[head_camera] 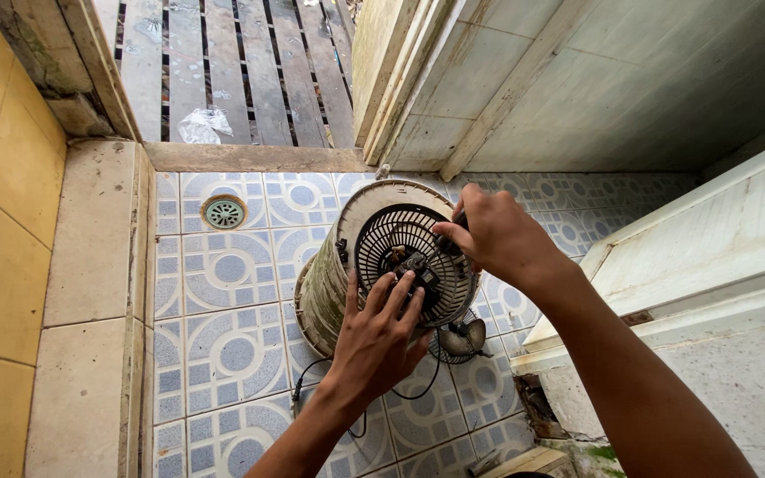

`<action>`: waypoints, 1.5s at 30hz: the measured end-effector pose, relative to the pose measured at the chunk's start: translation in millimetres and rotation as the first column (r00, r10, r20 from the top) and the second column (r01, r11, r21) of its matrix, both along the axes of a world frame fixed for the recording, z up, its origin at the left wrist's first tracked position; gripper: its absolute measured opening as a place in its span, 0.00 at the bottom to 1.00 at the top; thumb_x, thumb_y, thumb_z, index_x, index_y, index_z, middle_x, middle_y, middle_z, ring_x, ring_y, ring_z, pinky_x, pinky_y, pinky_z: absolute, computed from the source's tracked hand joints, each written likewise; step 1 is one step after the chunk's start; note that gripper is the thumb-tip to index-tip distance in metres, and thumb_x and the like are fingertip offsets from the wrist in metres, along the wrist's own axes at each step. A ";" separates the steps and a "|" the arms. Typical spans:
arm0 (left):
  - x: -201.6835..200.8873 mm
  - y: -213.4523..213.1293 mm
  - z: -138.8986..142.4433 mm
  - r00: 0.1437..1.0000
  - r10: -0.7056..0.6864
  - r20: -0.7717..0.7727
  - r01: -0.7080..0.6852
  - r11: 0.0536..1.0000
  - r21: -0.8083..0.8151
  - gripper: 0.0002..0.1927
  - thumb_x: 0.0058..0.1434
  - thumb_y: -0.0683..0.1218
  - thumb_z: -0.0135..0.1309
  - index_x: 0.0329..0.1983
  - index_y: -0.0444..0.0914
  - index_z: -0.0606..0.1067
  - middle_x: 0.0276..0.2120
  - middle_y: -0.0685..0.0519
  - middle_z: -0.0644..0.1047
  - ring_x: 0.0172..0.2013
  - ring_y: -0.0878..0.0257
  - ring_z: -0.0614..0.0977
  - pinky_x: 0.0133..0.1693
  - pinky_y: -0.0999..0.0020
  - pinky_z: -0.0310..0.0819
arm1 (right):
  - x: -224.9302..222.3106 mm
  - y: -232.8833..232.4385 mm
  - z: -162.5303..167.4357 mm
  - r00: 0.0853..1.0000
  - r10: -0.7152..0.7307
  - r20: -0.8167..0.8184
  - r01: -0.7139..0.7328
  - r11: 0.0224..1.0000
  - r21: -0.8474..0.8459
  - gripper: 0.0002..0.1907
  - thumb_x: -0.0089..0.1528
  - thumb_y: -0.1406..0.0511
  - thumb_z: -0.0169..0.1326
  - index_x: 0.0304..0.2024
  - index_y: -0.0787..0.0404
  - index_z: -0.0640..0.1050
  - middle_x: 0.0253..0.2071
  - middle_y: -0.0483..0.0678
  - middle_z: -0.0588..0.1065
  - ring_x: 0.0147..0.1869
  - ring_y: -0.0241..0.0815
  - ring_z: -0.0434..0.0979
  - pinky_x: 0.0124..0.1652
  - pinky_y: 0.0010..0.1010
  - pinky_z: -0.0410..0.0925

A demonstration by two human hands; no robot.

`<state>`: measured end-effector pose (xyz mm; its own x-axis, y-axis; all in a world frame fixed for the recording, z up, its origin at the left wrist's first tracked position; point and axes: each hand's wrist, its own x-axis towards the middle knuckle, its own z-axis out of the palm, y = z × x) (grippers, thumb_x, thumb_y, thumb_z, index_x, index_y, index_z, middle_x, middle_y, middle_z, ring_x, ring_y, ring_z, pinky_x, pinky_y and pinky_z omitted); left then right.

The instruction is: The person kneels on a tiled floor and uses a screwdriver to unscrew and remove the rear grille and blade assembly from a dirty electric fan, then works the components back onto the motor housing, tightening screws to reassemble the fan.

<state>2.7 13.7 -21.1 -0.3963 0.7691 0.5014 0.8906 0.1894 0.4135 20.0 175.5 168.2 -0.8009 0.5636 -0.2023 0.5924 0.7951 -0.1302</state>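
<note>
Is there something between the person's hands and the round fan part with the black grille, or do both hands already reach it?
Nothing visible stands in the way. The left hand lies with its fingers on the black grille of the round fan housing. The right hand is at the grille's upper right edge, seemingly holding a dark tool there. Only the black cable trails on the tiled floor below.

Both hands work at a dirty fan housing (pixel 338 283): left hand (pixel 378 341) on its black grille (pixel 400 243), right hand (pixel 493 235) gripping the rim.

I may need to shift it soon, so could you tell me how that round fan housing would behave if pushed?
The round fan housing lies on its side on tile, so it would probably roll. It looks like hollow plastic, likely light. Its black grille may flex.
</note>
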 end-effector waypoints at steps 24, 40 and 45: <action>0.9 -0.2 1.5 0.999 -0.013 0.031 0.013 1.000 0.018 0.32 0.58 0.58 0.58 0.61 0.36 0.74 0.65 0.44 0.69 0.64 0.47 0.67 0.68 0.29 0.40 | 4.5 9.1 15.9 0.966 0.077 0.246 -0.097 0.993 0.068 0.24 0.64 0.55 0.47 0.55 0.63 0.68 0.42 0.60 0.80 0.48 0.58 0.82 0.49 0.51 0.72; 0.8 -0.9 -0.7 0.999 -0.003 0.034 0.002 0.999 0.042 0.30 0.60 0.58 0.55 0.61 0.37 0.74 0.65 0.44 0.70 0.64 0.47 0.68 0.67 0.29 0.40 | 6.4 7.0 14.3 0.917 -0.056 0.395 -0.005 0.988 0.152 0.27 0.71 0.46 0.36 0.61 0.57 0.64 0.55 0.59 0.77 0.59 0.56 0.79 0.59 0.51 0.68; -0.1 0.5 -2.5 1.000 -0.008 0.015 0.008 1.000 0.005 0.30 0.60 0.58 0.55 0.61 0.38 0.74 0.65 0.44 0.69 0.64 0.47 0.67 0.67 0.28 0.39 | 7.5 5.0 10.9 0.971 0.082 0.225 -0.111 0.987 0.116 0.24 0.69 0.50 0.37 0.61 0.56 0.61 0.57 0.56 0.73 0.58 0.56 0.77 0.55 0.52 0.68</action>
<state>2.6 14.2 -23.6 -0.3975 0.7699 0.4993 0.8859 0.1803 0.4274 27.5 180.5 179.1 -0.7970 0.5181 -0.3103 0.5148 0.8515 0.0995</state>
